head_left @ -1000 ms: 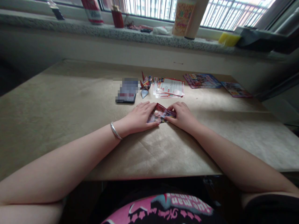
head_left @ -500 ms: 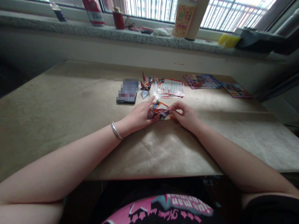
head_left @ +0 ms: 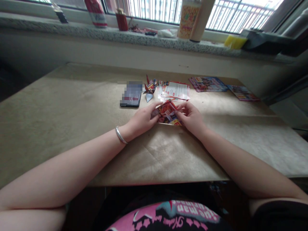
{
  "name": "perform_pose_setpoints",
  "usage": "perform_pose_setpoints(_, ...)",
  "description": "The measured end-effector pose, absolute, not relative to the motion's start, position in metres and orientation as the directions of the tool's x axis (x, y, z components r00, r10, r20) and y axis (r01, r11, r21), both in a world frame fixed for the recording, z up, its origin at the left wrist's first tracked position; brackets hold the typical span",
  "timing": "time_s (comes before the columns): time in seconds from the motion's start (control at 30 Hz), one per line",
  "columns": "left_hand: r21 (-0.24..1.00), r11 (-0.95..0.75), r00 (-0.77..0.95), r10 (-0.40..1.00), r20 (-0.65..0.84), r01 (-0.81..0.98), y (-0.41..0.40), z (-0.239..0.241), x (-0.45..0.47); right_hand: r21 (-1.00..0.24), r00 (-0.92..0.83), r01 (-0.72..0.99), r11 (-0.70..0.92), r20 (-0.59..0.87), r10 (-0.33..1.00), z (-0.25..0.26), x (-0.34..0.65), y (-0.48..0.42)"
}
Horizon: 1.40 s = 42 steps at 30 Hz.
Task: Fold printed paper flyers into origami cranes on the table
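Between my two hands is a folded sheet of colourful printed paper (head_left: 168, 112), mostly red with some yellow and purple. My left hand (head_left: 145, 117) pinches its left edge, thumb on top and fingers behind. On the other side my right hand (head_left: 191, 117) grips the right edge, with the thumb on the printed face. The paper is held just above the table, tilted toward me. Just beyond it lie a folded origami crane (head_left: 150, 87) of similar printed paper and a loose pile of white-and-red printed sheets (head_left: 178, 90).
A phone-like dark slab (head_left: 132, 94), partly blurred, lies left of the crane. Stacked flyers (head_left: 208, 84) and another flyer pile (head_left: 243, 93) rest at the back right of the table (head_left: 72, 128). Bottles, a cup (head_left: 189, 21) and a yellow item (head_left: 235, 41) line the windowsill.
The paper's upper part, which showed a white area and orange edge, now shows a red printed face raised to a peak. My fingers have shifted slightly along its edges.
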<state>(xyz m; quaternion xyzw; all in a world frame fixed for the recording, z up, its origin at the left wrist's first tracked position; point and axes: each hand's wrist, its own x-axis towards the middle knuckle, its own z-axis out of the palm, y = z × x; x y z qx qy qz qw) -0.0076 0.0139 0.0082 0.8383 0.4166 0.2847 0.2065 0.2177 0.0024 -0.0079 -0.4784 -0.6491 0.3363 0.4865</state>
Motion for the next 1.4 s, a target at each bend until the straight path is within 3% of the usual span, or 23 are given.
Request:
perform_pose_setpoints(0.13, 0.610, -0.589, 0.472, 0.803, 0.364, 0.530, 0.010, 0.010, -0.003, -0.949, -0.038, 0.119, 0.292, 0.290, 0.956, -0.011, 0.209, 0.004)
perform_pose_setpoints(0.23, 0.635, -0.582, 0.442, 0.809, 0.387, 0.508, 0.009, 0.009, -0.001, -0.954, -0.073, 0.083, 0.288, 0.283, 0.956, -0.008, 0.204, 0.000)
perform_pose_setpoints(0.57, 0.625, -0.664, 0.340, 0.748, 0.570, 0.412, 0.007, 0.006, 0.001, -0.876, -0.077, 0.316, 0.365, 0.360, 0.930, 0.001, 0.201, -0.016)
perform_pose_setpoints(0.77, 0.704, -0.627, 0.273, 0.779, 0.565, 0.332, 0.007, 0.003, 0.001, -0.806, -0.077, 0.421, 0.417, 0.426, 0.902, 0.003, 0.201, -0.016)
perform_pose_setpoints(1.07, 0.630, -0.713, 0.296, 0.701, 0.649, 0.307, 0.008, 0.007, 0.000, -0.749, -0.109, 0.483, 0.453, 0.462, 0.880, -0.001, 0.202, -0.016)
perform_pose_setpoints(1.4, 0.675, -0.684, 0.255, 0.730, 0.634, 0.278, 0.008, 0.005, 0.003, -0.743, -0.103, 0.477, 0.470, 0.484, 0.869, 0.001, 0.201, -0.017)
